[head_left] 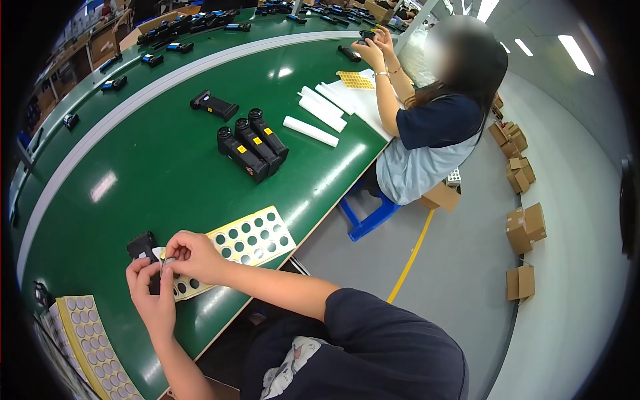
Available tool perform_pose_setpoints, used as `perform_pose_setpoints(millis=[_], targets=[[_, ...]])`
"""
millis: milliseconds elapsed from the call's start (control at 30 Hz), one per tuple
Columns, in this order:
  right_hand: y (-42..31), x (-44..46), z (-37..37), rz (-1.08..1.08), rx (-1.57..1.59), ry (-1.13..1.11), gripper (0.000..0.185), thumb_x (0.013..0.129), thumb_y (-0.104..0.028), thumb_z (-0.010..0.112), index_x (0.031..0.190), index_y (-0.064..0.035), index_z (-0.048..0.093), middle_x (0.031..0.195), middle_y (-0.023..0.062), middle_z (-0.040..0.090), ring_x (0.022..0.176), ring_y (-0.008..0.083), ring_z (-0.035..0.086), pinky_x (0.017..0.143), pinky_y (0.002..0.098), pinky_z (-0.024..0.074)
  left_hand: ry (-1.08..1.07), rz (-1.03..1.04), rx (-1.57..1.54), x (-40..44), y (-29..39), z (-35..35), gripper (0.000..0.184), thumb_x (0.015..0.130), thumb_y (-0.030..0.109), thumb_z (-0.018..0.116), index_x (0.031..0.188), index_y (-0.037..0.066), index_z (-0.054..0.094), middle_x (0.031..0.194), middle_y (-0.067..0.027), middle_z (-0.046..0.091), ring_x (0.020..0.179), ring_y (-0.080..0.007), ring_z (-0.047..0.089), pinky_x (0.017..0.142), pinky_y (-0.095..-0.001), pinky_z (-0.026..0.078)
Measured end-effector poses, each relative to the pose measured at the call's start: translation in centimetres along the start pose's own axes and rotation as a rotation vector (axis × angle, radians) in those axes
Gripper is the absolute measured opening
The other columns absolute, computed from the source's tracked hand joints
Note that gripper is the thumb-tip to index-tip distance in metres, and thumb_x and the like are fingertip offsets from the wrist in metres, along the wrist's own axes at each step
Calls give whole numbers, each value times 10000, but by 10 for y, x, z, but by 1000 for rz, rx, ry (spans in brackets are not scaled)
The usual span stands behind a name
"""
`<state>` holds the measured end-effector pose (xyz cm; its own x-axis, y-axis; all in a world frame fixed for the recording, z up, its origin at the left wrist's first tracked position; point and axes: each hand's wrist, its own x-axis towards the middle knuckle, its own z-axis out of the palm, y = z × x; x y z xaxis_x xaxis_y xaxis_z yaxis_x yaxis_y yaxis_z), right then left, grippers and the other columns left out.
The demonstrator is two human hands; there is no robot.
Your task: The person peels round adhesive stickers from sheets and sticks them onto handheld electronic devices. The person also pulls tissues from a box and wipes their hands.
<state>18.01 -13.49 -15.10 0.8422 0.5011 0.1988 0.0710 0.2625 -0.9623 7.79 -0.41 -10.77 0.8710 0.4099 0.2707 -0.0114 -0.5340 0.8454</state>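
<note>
My left hand (152,293) and my right hand (199,259) meet at the table's near edge, fingertips pinched together. Between them is a small greyish piece (168,261) that looks like a round sticker; the fingers partly cover it. Just beyond my left hand lies a black handheld device (141,245), partly hidden by the fingers. Under and beside my right hand is a yellow-edged white sheet (272,248) with rows of dark round stickers.
Three black devices (252,145) with yellow labels lie side by side, a fourth (213,105) beyond. White rolls (311,131) lie further right. A sheet of pale discs (93,340) sits lower left. A co-worker (433,127) sits at right on a blue stool (373,217), hands holding a dark item.
</note>
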Motion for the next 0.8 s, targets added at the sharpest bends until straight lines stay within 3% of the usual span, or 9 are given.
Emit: perform_pose_setpoints(millis=[100,467,633,800], targets=[[-11,2,-9,-34,-83,-33,210,773,-38,829,910,-41,670,856,-6,626,730,52,573,655,217,484,-115,-58,-49,5,-7,-11,118,870,74,751,952,7,698,1230,-103,555,1097,-230,572,969,-345,440],[-20,-4,-6,-134,-18,55,234,771,-14,831,885,-66,633,976,-6,533,738,47,509,649,214,438,-50,56,-122,7,-14,-4,63,922,50,696,923,-12,684,1283,-96,548,1058,-193,570,969,-336,450],[-16,-2,-7,-98,4,69,226,764,3,831,861,-46,633,955,-6,549,717,35,502,638,202,430,-39,96,13,8,-3,0,79,915,75,714,902,9,674,1038,-87,620,1058,-247,554,969,-359,428],[-13,-1,-7,-124,-40,84,224,757,15,836,857,-36,642,965,8,561,696,36,518,615,203,439,0,54,65,10,-6,3,92,907,99,720,874,23,682,1016,-88,630,1073,-256,543,973,-367,418]])
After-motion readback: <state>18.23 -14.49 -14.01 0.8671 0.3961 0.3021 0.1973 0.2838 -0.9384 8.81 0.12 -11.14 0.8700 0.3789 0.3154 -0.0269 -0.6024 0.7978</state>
